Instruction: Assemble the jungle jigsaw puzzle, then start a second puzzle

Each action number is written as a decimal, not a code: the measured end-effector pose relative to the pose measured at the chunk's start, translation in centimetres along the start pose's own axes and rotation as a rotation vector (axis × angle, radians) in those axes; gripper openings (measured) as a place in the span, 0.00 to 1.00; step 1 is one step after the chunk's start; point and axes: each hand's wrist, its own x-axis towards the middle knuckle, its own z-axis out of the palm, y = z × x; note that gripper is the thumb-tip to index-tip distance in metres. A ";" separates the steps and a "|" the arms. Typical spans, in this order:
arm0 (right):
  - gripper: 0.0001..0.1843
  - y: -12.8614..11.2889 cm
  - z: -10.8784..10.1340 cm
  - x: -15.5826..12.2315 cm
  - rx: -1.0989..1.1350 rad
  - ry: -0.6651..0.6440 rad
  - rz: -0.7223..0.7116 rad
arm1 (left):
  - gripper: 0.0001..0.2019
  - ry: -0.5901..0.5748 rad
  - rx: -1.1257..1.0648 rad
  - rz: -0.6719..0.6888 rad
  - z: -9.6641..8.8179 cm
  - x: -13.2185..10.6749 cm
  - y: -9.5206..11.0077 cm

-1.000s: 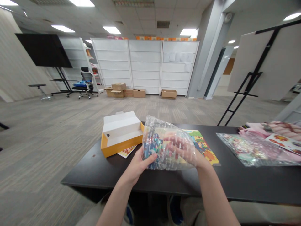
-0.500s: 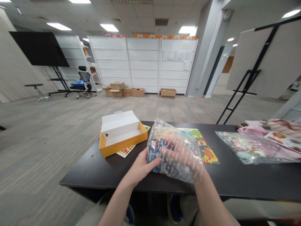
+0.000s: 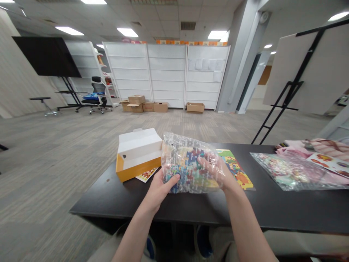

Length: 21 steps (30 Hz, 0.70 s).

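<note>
Over the black tabletop (image 3: 272,211), near its front edge, the puzzle bag (image 3: 188,160) lay left-to-right between both hands. The left hand (image 3: 160,187) pinched its lower left corner; the right hand (image 3: 218,173) showed through the plastic at the right end, fingers apart.

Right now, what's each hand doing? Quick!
Left hand: closed on the edge of the puzzle bag.
Right hand: open, fingers spread, seen through the bag's plastic.

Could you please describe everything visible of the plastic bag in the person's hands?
The clear, crinkled plastic bag is full of colourful jigsaw pieces. It is held over the black table, beside the open yellow box. The left hand grips its lower left corner; the right hand shows through the plastic.
</note>
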 end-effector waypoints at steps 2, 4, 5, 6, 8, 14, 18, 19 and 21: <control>0.24 0.1 -1.0 0.1 0.014 0.054 0.004 | 0.22 0.037 -0.013 0.004 -0.7 0.2 0.2; 0.24 0.6 -2.3 0.3 0.008 0.108 0.012 | 0.23 0.093 -0.060 0.021 -1.7 0.6 0.6; 0.24 0.9 -3.0 0.4 -0.003 0.136 0.015 | 0.24 0.130 -0.100 0.044 -2.3 0.8 0.9; 0.25 1.2 -3.5 0.4 -0.019 0.165 0.019 | 0.25 0.174 -0.152 0.070 -2.8 1.0 1.2; 0.26 1.9 -4.1 0.7 -0.067 0.199 0.025 | 0.25 0.228 -0.273 0.127 -3.7 1.2 1.9; 0.18 3.6 -1.3 2.1 -0.662 0.140 -0.011 | 0.23 0.191 -0.445 0.128 -3.5 0.9 2.3; 0.15 3.5 1.0 2.9 -0.957 0.062 -0.007 | 0.23 0.098 -0.439 0.091 -2.6 0.6 1.4; 0.15 3.4 1.3 3.0 -1.000 0.049 0.004 | 0.22 0.077 -0.432 0.081 -2.5 0.6 1.3; 0.17 3.2 1.5 2.8 -1.069 0.037 0.029 | 0.21 0.041 -0.412 0.061 -2.3 0.5 1.1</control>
